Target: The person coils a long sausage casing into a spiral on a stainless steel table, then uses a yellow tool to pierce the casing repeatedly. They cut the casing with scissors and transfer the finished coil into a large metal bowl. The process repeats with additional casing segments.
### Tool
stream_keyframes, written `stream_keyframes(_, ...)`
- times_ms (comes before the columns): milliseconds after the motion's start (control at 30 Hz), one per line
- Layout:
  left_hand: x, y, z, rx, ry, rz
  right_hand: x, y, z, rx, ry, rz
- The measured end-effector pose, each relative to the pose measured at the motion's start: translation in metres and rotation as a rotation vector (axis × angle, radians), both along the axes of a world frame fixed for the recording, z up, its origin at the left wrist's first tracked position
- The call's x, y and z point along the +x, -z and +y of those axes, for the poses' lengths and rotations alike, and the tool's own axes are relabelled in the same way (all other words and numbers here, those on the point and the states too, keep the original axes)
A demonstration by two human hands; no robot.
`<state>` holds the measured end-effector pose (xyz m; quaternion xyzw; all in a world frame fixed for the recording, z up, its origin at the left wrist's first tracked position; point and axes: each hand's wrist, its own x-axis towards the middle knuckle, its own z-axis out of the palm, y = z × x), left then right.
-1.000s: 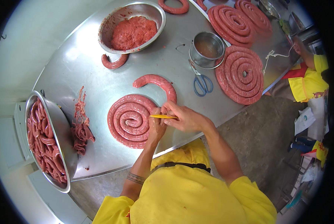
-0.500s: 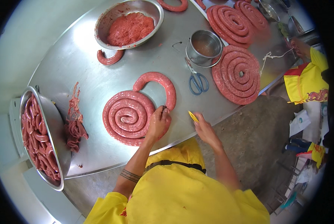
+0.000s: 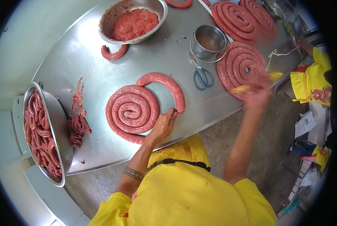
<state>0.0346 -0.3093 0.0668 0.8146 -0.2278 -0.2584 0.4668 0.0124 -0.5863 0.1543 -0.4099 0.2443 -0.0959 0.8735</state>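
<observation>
A long raw sausage (image 3: 132, 101) lies in a flat coil on the metal table, with its outer length curving round to the right. At that curved length's tip, my left hand (image 3: 164, 124) is closed, its fingers pinching the sausage end. My right hand (image 3: 257, 92) is smeared by motion, over the near edge of another coiled sausage (image 3: 236, 64). Yellow shows on both sides of this hand, from a slim yellow tool (image 3: 241, 89) in its grip; its exact kind is blurred. Blue-handled scissors (image 3: 203, 78) lie between the two coils, touched by neither hand.
A metal pot (image 3: 210, 43) of liquid stands behind the scissors. At the back is a bowl (image 3: 105, 28) of minced meat; on the left, a basin (image 3: 64, 143) of sausages beside loose casing (image 3: 78, 130). A co-worker (image 3: 310, 83) stands at the right; string (image 3: 277, 53) lies nearby.
My right hand has swung right and away from me, carrying the yellow tool over the right-hand coil. My left hand stays at the sausage end. The whole view has shifted slightly.
</observation>
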Motion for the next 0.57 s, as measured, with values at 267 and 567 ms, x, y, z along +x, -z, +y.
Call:
stream_keyframes(267, -0.028, -0.008, -0.002, -0.086, 0.191, 0.021, -0.036, 0.03, -0.154, 0.121, 0.571, 0.135)
stream_keyframes(567, -0.059, 0.019, 0.028, 0.08, 0.183, -0.147, -0.035, 0.06, 0.043, 0.268, -0.231, 0.436)
